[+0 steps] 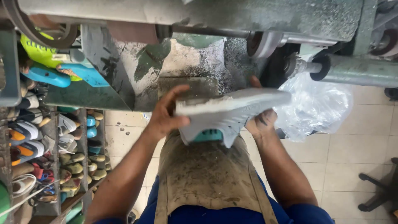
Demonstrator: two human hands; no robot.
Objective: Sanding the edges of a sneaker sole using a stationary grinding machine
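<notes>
While the grey sneaker lies sole-up just below the dusty grinding machine, I note its long axis runs crosswise, toe toward the clear plastic bag. My left hand is clamped on the heel end, my right hand closed under the toe end, both equally near. Pale rough sole, teal lining.

Both hands raised, fingers clamped.
</notes>
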